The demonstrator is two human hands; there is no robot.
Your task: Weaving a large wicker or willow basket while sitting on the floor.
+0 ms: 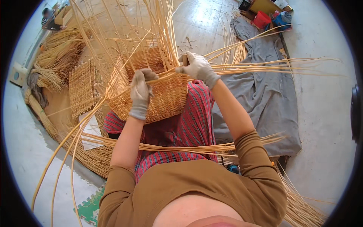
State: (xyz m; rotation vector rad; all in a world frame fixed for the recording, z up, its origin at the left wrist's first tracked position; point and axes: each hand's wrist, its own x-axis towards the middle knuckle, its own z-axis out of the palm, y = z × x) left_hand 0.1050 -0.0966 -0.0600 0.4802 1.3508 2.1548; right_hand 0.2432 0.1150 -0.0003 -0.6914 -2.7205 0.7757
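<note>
A half-woven wicker basket (162,100) rests on my lap, with long upright wicker rods (113,41) rising from its sides. Both my hands wear pale work gloves with grey cuffs. At the near wall, my left hand (141,90) is closed over the basket's rim, its fingertips partly hidden inside. My right hand (197,69) is closed at the right corner, pinching wicker rods where they meet the rim. From that corner more loose rods (261,67) stretch out to the right. Other rods (72,142) fan from the left corner toward the lower left.
A bundle of rods (181,148) lies across my lap. Dried stalks (62,53) and a woven panel (81,87) lie at the left. Grey cloth (261,94) covers the right side, with a red container (261,19) beyond. Another person (51,19) sits at the far left.
</note>
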